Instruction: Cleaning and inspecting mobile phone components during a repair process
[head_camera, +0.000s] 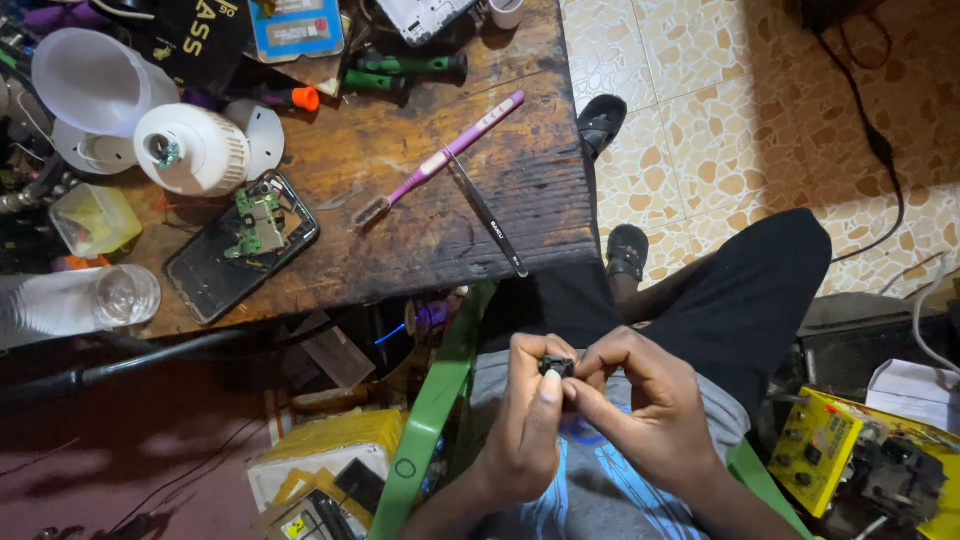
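Note:
Both my hands meet over my lap, below the table edge. My left hand (525, 415) and my right hand (640, 400) pinch a small black part (557, 366) between their fingertips; most of it is hidden by the fingers. On the wooden table (520, 200) lies an opened phone (243, 245) with a green circuit board exposed. A purple toothbrush (440, 160) and black tweezers (488, 215) lie near the table's right edge.
A white bulb housing (195, 150), a clear dome (90, 85), a plastic bottle (75, 300), a small tub (95, 220) and screwdrivers (400, 72) crowd the table's left and back. A yellow circuit board (815, 445) sits at right. Boxes (320, 465) lie under the table.

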